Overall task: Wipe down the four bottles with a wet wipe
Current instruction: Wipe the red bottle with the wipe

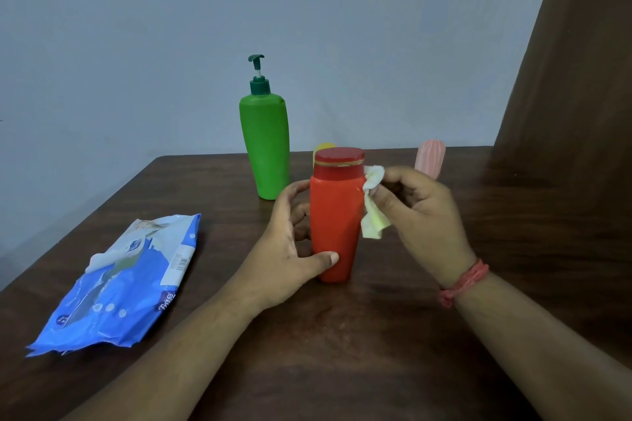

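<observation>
A dark brown table (342,335) with a wood-grain surface fills the lower half of the frame, its far edge meeting a plain grey-blue wall. A brown curtain (564,96) hangs in soft folds down the right side. At lower left lies a crinkled, glossy blue wipes packet (130,280), flattened, with its flap lifted. Above the centre stands the tall green pump bottle (266,147), smooth matte plastic with a dark green pump head. In the middle of the frame the red bottle (337,215) stands upright on the table, smooth, tapering downward, with a darker red faceted cap. The left hand (287,249) grips its lower body, thumb across the front. The right hand (417,212), a red thread band at its wrist, pinches a crumpled pale yellowish wet wipe (372,205) against the bottle's right shoulder. Behind it peeks a yellow bottle (321,149), mostly hidden, and at right a ribbed pink bottle (431,157) with a rounded top.
</observation>
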{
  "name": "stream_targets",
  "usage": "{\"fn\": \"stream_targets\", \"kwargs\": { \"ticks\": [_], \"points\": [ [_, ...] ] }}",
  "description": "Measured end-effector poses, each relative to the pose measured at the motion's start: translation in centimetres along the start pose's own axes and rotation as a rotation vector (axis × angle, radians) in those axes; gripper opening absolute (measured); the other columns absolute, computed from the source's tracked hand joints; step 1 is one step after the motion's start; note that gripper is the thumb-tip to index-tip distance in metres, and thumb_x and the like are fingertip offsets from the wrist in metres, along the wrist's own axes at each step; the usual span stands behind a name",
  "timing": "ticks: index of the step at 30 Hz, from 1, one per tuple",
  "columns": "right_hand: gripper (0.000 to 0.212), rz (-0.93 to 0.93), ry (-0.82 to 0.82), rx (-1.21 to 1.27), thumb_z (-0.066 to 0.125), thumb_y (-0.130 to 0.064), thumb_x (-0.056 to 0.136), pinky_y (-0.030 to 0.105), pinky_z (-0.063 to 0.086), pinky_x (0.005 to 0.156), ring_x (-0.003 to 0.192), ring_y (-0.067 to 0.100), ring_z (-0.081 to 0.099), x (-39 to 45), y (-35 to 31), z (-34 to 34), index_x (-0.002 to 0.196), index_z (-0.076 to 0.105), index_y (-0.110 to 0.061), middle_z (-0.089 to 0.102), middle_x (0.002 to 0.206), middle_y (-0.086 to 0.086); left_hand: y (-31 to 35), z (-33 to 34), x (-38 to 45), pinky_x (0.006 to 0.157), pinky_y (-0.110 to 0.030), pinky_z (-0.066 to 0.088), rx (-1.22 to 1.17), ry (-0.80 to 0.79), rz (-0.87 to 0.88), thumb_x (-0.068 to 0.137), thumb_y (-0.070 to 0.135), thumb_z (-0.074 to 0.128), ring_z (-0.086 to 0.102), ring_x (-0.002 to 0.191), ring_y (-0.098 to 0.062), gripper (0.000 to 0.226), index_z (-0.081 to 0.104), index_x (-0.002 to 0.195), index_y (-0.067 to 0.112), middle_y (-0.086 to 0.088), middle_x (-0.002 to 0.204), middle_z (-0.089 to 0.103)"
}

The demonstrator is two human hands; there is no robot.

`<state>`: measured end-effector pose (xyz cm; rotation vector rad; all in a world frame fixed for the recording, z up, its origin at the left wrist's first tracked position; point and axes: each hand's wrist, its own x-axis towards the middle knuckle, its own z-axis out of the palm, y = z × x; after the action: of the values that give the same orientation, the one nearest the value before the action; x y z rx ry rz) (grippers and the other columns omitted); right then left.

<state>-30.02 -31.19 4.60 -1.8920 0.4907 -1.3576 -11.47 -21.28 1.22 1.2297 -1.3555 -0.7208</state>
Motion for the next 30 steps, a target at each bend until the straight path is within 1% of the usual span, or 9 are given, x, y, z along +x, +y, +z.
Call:
{"fn": "stream_targets", "kwargs": {
  "ticks": [3,7,10,13,16,19,21,25,30],
  "points": [
    [0.01,-0.031,-0.006,-0.038,0.065,-0.025,0.093,0.05,0.058,0.08,0.092,0.024,0.069,0.2,0.0,-0.1,0.1,0.072,-0.026,0.072,0.096,-0.001,-0.1,-0.1,0.0,0.102,-0.053,0.052,-0.034,0.004,-0.024,0.072,0.004,0.08,0.061,0.125,-0.016,0.096,0.028,0.139,0.051,0.016,0.132,0.062],
    [0.014,-0.006,-0.092,-0.186,0.068,-0.007,0.091,0.027,0.054,0.07,0.079,0.008,0.066,0.3,0.3,-0.3,0.088,0.072,-0.02,0.069,0.083,-0.012,-0.5,-0.5,0.2,0.105,-0.053,0.05,-0.062,0.025,-0.07,0.071,0.003,0.081,0.063,0.122,-0.018,0.1,0.024,0.146,0.037,0.01,0.129,0.066],
    [0.025,0.103,0.028,-0.02,0.064,0.003,0.092,0.016,0.05,0.065,0.072,-0.002,0.066,0.8,0.4,-1.0,0.085,0.071,-0.02,0.07,0.075,-0.016,-0.6,-0.9,0.3,0.107,-0.049,0.049,-0.018,0.014,-0.085,0.075,0.002,0.083,0.063,0.121,-0.016,0.099,0.025,0.147,0.037,0.008,0.127,0.067],
    [0.029,0.138,0.211,0.059,0.065,-0.001,0.093,0.023,0.053,0.068,0.076,0.003,0.067,1.5,0.7,-2.1,0.081,0.07,-0.027,0.071,0.076,-0.014,-0.8,-1.0,0.2,0.106,-0.045,0.05,0.012,-0.005,-0.098,0.078,0.001,0.082,0.063,0.121,-0.013,0.089,0.032,0.141,0.042,0.011,0.126,0.067],
    [0.028,0.172,0.328,0.125,0.065,-0.001,0.093,0.021,0.052,0.063,0.073,0.001,0.066,2.0,1.2,-3.0,0.078,0.069,-0.024,0.071,0.073,-0.014,-0.7,-1.0,0.1,0.105,-0.046,0.051,0.043,0.007,-0.101,0.078,0.005,0.083,0.064,0.118,-0.016,0.089,0.032,0.144,0.037,0.007,0.126,0.067],
    [0.022,0.199,0.456,0.19,0.065,-0.001,0.091,0.018,0.051,0.062,0.079,0.004,0.066,2.5,1.4,-4.0,0.079,0.068,-0.018,0.072,0.084,-0.003,-0.4,-0.8,0.1,0.1,-0.043,0.054,0.082,0.054,-0.081,0.079,0.002,0.082,0.069,0.106,-0.016,0.091,0.029,0.148,0.029,0.002,0.115,0.07],
    [0.02,0.208,0.543,0.226,0.064,0.001,0.091,0.015,0.048,0.059,0.069,-0.002,0.063,2.9,1.6,-4.8,0.078,0.067,-0.015,0.069,0.072,-0.011,0.0,-0.3,0.2,0.097,-0.039,0.055,0.096,0.085,-0.073,0.079,0.0,0.081,0.07,0.104,-0.015,0.092,0.028,0.149,0.027,0.003,0.112,0.071],
    [0.022,0.241,0.705,0.254,0.065,-0.001,0.089,0.018,0.049,0.066,0.069,0.0,0.061,3.4,2.6,-7.0,0.075,0.066,-0.018,0.065,0.072,-0.009,0.2,0.8,1.1,0.094,-0.033,0.057,0.106,0.104,-0.073,0.079,-0.004,0.079,0.07,0.107,-0.013,0.087,0.031,0.141,0.033,0.007,0.117,0.069],
    [0.024,0.262,0.828,0.271,0.064,0.001,0.088,0.015,0.049,0.062,0.064,-0.005,0.061,3.7,4.2,-8.8,0.073,0.063,-0.017,0.064,0.075,-0.005,0.0,2.1,3.9,0.094,-0.031,0.056,0.164,0.075,-0.079,0.081,-0.001,0.079,0.068,0.108,-0.011,0.087,0.027,0.139,0.038,0.007,0.121,0.064]
  ]
}}
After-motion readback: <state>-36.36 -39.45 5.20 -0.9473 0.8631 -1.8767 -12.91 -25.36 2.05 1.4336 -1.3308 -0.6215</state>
